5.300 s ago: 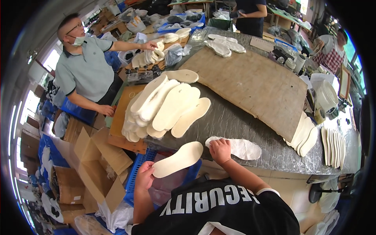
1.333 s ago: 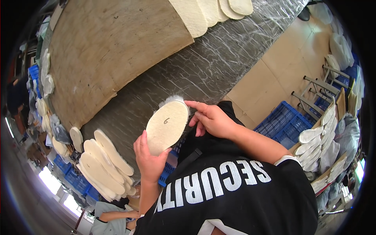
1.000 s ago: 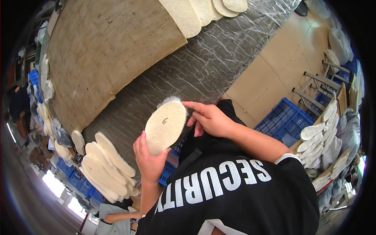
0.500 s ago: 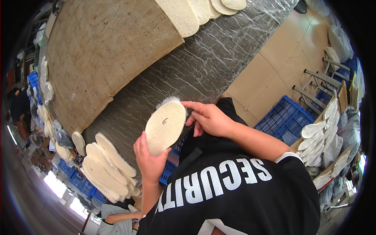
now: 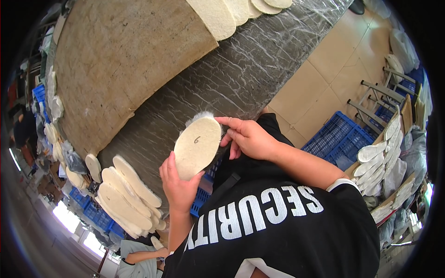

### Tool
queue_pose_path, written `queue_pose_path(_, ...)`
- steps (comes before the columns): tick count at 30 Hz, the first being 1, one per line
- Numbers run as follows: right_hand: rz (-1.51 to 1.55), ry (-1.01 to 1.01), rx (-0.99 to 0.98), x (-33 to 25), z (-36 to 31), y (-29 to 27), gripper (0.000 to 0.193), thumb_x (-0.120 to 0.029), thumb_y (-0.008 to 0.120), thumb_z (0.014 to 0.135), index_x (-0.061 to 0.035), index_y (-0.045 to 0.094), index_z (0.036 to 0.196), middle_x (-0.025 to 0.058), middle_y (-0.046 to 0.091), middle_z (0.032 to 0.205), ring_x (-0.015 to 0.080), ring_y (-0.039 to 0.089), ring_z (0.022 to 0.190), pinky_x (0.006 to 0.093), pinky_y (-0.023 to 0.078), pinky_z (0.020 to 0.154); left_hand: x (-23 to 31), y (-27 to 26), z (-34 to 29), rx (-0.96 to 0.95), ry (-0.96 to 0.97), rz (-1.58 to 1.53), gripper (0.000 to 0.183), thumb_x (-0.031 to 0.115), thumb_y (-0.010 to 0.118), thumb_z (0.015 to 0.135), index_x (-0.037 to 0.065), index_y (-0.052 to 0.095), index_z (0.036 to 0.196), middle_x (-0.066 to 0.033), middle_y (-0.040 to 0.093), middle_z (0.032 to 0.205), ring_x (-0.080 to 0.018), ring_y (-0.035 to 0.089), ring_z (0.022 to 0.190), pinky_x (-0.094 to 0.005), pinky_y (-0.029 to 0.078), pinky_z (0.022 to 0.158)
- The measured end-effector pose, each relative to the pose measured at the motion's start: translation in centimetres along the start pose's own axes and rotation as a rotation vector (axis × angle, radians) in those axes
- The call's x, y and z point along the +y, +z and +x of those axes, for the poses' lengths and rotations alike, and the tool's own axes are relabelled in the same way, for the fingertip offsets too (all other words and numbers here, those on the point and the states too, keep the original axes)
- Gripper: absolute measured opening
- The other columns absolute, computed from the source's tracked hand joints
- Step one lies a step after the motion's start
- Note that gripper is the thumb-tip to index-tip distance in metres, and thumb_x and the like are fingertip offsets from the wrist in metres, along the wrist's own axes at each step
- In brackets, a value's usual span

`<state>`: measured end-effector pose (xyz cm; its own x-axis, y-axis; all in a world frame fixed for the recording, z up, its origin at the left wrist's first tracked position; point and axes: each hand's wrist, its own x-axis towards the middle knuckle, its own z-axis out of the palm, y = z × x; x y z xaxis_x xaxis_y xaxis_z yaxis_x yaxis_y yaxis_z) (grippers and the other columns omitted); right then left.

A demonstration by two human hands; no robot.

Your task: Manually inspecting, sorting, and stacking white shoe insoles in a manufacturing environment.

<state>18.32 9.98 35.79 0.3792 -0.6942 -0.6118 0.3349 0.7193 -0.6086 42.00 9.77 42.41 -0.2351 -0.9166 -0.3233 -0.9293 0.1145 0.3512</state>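
Observation:
A cream insole (image 5: 198,147) with a fluffy edge and a small handwritten mark is raised over the dark table's near side. My left hand (image 5: 180,185) grips its lower end, thumb and fingers on opposite sides. At the upper right edge, my right hand (image 5: 250,139) has its index fingertip against the rim and the other fingers curled in. Part of that right-hand hold is hidden behind the insole. Left of my left hand lies a pile of similar insoles (image 5: 125,199), overlapping one another.
A worn brown board (image 5: 125,69) covers the far left of the plastic-wrapped table (image 5: 232,74). More insoles (image 5: 215,21) lie along its far edge. Blue crates (image 5: 338,139), a metal stool (image 5: 380,95) and stacked insoles (image 5: 371,167) stand at right. A co-worker's arm (image 5: 143,255) shows lower left.
The insole has shifted slightly, and both my hands keep their places on it. At lower left, the co-worker's hand has moved a little, with a pale insole showing beside it.

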Motion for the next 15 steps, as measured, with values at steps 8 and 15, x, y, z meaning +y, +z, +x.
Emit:
queue_pose_path(8,-0.028,-0.008,-0.009,-0.1,-0.1,-0.2,0.042,-0.005,0.033,0.098,-0.0068,0.037,0.140,0.0096,0.061,0.091,0.0128,0.062,0.061,0.0247,0.053,0.058,0.0,0.4,0.1,0.010,0.028,0.045,0.089,0.016,0.086,0.055,0.001,0.041,0.131,-0.0187,0.050,0.120,-0.0380,0.047,0.110,-0.0451,0.040,0.093)
queue_pose_path(15,-0.110,-0.018,0.018,-0.7,-0.6,0.1,0.045,-0.002,0.044,0.093,-0.0043,0.036,0.137,0.0087,0.062,0.088,0.0133,0.063,0.062,0.0245,0.052,0.057,0.7,0.2,0.4,0.015,0.011,0.051,0.090,0.019,0.085,0.055,0.002,0.042,0.132,-0.0148,0.051,0.119,-0.0355,0.049,0.104,-0.0430,0.044,0.088)
